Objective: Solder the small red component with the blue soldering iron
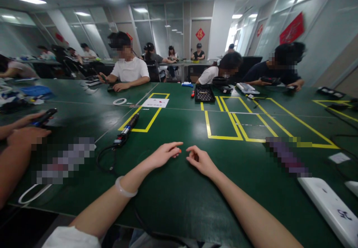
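My left hand [165, 154] is over the green table, its index finger stretched out and the other fingers bent. At its fingertips is a small orange-red spot; I cannot tell whether it is a nail or a tiny object. My right hand [201, 161] faces it across a small gap, with fingers loosely curled and nothing visible in them. To the left of my hands lies a dark pen-shaped tool with a blue-silver band [127, 128], its black cable [97, 158] looping on the table. A pale bangle [122, 189] circles my left wrist.
Yellow tape outlines [225, 137] mark the green table [179, 203]. A black tray of small parts [204, 93] and a paper sheet [155, 103] lie farther back. A white power bank-like block [326, 199] is at right. A co-worker's hands [28, 132] hold a dark tool at left; other people sit across.
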Available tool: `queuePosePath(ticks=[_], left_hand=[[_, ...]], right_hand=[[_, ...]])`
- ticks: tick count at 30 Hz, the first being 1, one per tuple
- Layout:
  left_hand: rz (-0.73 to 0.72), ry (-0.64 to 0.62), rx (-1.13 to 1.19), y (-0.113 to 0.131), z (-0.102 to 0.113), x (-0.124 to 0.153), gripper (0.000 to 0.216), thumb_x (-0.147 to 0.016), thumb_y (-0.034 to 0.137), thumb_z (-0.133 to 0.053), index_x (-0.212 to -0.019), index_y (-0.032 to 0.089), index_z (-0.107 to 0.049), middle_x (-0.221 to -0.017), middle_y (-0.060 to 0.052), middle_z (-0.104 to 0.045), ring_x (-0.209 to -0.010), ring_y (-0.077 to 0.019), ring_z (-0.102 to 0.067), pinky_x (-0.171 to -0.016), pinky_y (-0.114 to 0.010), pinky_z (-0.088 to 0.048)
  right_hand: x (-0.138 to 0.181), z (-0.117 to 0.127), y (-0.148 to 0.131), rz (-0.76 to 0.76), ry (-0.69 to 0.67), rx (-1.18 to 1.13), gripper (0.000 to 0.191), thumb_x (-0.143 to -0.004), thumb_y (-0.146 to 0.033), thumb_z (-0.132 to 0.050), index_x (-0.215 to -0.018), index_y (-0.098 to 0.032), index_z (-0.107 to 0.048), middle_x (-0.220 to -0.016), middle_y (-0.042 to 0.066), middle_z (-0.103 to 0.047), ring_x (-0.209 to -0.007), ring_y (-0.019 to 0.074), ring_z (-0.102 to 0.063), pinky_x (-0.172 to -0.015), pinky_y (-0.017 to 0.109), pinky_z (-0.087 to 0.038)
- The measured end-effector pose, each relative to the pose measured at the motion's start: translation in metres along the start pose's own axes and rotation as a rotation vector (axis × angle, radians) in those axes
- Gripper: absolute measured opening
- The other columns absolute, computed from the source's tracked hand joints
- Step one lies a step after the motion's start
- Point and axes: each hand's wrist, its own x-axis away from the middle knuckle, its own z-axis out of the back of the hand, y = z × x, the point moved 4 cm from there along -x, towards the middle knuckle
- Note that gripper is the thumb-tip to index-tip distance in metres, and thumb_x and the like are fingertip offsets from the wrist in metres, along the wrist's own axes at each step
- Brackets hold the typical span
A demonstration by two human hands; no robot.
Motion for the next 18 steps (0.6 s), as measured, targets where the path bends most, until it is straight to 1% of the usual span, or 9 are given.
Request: queuePosePath(ticks=[2,4,6,9,12,14,16,18], left_hand=[[0.009,-0.077,0.12,0.004,-0.02,-0.006,0.053,-0.089,0.041,-0.048,-0.134,0.013,-0.048,-0.091,-0.005,-0.062,-0.076,-0.0134,-0.055,-0.074,-0.029,-0.046],[0.014,-0.104,0.211,0.002,-0.031,-0.009,0.053,-0.089,0.04,-0.049,-0.134,0.013,-0.047,-0.088,-0.004,-0.06,-0.074,-0.0122,-0.053,-0.073,-0.028,-0.044],[0.035,-0.099,0.271,-0.004,-0.035,-0.01,0.052,-0.089,0.04,-0.049,-0.134,0.013,-0.047,-0.086,-0.003,-0.059,-0.074,-0.0119,-0.052,-0.072,-0.027,-0.043],[0.07,-0.071,0.317,-0.011,-0.038,-0.008,0.05,-0.09,0.04,-0.048,-0.134,0.015,-0.046,-0.082,-0.001,-0.057,-0.074,-0.0117,-0.052,-0.071,-0.026,-0.043],[0.071,-0.056,0.318,-0.012,-0.04,-0.007,0.05,-0.091,0.04,-0.047,-0.134,0.015,-0.045,-0.081,-0.001,-0.057,-0.072,-0.0116,-0.053,-0.07,-0.026,-0.043],[0.062,-0.042,0.291,-0.01,-0.042,-0.007,0.05,-0.092,0.041,-0.043,-0.133,0.013,-0.044,-0.078,-0.001,-0.058,-0.071,-0.0123,-0.055,-0.068,-0.027,-0.044],[0.018,0.003,0.223,-0.005,-0.041,-0.006,0.048,-0.094,0.042,-0.039,-0.131,0.013,-0.045,-0.076,-0.002,-0.059,-0.07,-0.0134,-0.057,-0.068,-0.028,-0.045],[-0.055,0.059,0.101,0.003,-0.038,-0.004,0.044,-0.093,0.044,-0.04,-0.125,0.016,-0.048,-0.079,-0.002,-0.062,-0.072,-0.0142,-0.058,-0.071,-0.028,-0.046]], right_hand=[[0.0,-0.001,-0.003,0.022,-0.015,-0.058,0.028,-0.087,-0.025,-0.058,-0.113,-0.021,-0.051,-0.075,-0.003,-0.057,-0.061,0.01,-0.052,-0.06,0.021,-0.041],[0.0,-0.001,-0.005,0.034,-0.025,-0.089,0.024,-0.087,-0.025,-0.057,-0.11,-0.02,-0.053,-0.076,-0.002,-0.058,-0.062,0.0098,-0.052,-0.06,0.021,-0.042],[-0.001,-0.002,-0.005,0.033,-0.031,-0.102,0.017,-0.088,-0.025,-0.056,-0.104,-0.02,-0.056,-0.077,-0.001,-0.06,-0.063,0.0099,-0.053,-0.06,0.021,-0.043],[-0.003,-0.003,-0.004,0.008,-0.046,-0.112,0.016,-0.086,-0.028,-0.059,-0.099,-0.018,-0.058,-0.077,-0.001,-0.06,-0.064,0.0104,-0.054,-0.06,0.022,-0.043],[-0.003,-0.003,-0.005,-0.016,-0.053,-0.116,0.018,-0.085,-0.031,-0.061,-0.097,-0.017,-0.059,-0.075,-0.001,-0.061,-0.063,0.0106,-0.054,-0.06,0.022,-0.044],[-0.003,-0.003,-0.005,-0.031,-0.053,-0.13,0.016,-0.088,-0.032,-0.058,-0.094,-0.017,-0.059,-0.076,0.0,-0.064,-0.063,0.0106,-0.055,-0.061,0.022,-0.044],[-0.003,-0.002,-0.002,-0.058,-0.048,-0.159,0.019,-0.09,-0.035,-0.055,-0.09,-0.017,-0.059,-0.076,0.001,-0.065,-0.062,0.0106,-0.056,-0.06,0.022,-0.044],[-0.004,-0.002,0.003,-0.099,-0.031,-0.2,0.024,-0.091,-0.039,-0.053,-0.087,-0.016,-0.058,-0.073,0.001,-0.064,-0.059,0.0105,-0.056,-0.059,0.022,-0.043]])
